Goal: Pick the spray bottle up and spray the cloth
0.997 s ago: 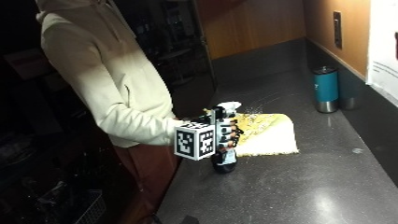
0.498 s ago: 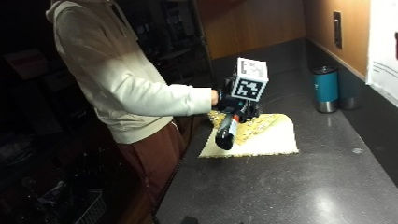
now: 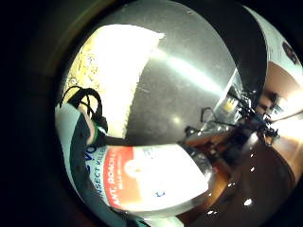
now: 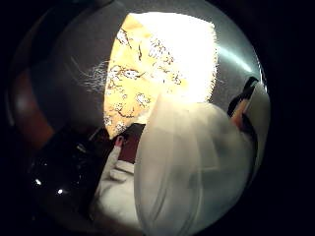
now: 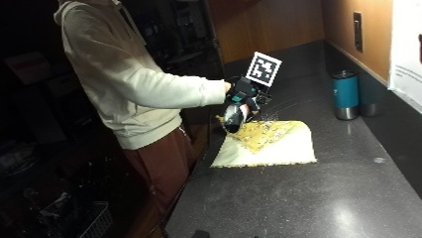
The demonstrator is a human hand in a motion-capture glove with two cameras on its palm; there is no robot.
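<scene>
Mostly dark countertop (image 5: 342, 198) (wood-panelled wall (image 5: 284, 25))

The right hand (image 5: 242, 95) now holds the spray bottle (image 5: 234, 113) lifted and tilted over the cloth (image 5: 267, 144), no longer standing on the counter (image 5: 316, 198).

Person in cream hooded sweatshirt w/ long sleeves, rust-brown trousers, black glove on right hand (image 5: 241, 92)

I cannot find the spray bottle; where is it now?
In the outside view, the spray bottle is in the gloved right hand, held tilted above the yellow cloth on the dark counter.
</scene>
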